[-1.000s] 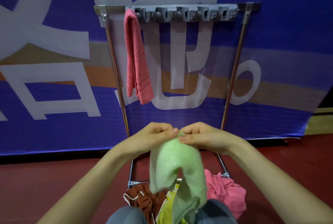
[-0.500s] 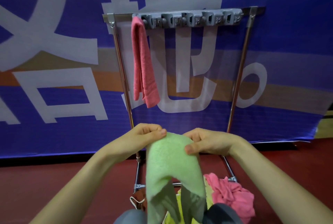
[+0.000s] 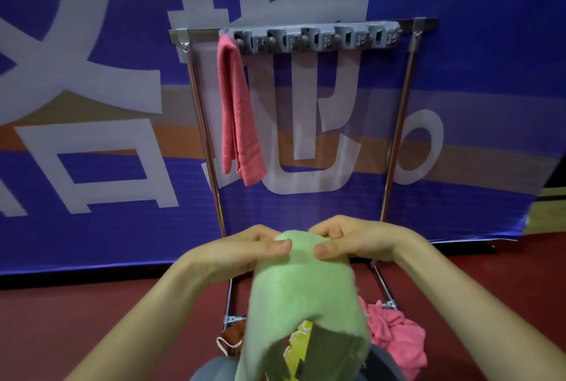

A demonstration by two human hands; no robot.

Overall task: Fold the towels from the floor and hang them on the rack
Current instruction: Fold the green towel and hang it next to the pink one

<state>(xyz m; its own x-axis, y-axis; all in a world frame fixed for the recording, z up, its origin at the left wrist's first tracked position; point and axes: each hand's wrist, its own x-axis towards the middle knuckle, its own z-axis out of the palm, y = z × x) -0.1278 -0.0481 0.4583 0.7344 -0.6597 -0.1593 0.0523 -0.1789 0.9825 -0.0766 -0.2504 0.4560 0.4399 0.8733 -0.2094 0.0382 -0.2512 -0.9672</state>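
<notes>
Before the rack, left hand and right hand pinch the green towel top edge.

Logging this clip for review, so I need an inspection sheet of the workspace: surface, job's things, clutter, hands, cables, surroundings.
Surface: dark red floor, bare to the left of the rack's base.
Job's things: metal rack with a grey clip bar; one folded pink towel hangs at its left end; a green towel is held up in front of it.
Clutter: crumpled pink cloth, a yellow piece and a brown piece on the floor at the rack's base.
Hands: left hand and right hand both pinch the green towel's top edge.
Cables: nothing seen.
Surroundings: blue banner with large white characters behind the rack.
</notes>
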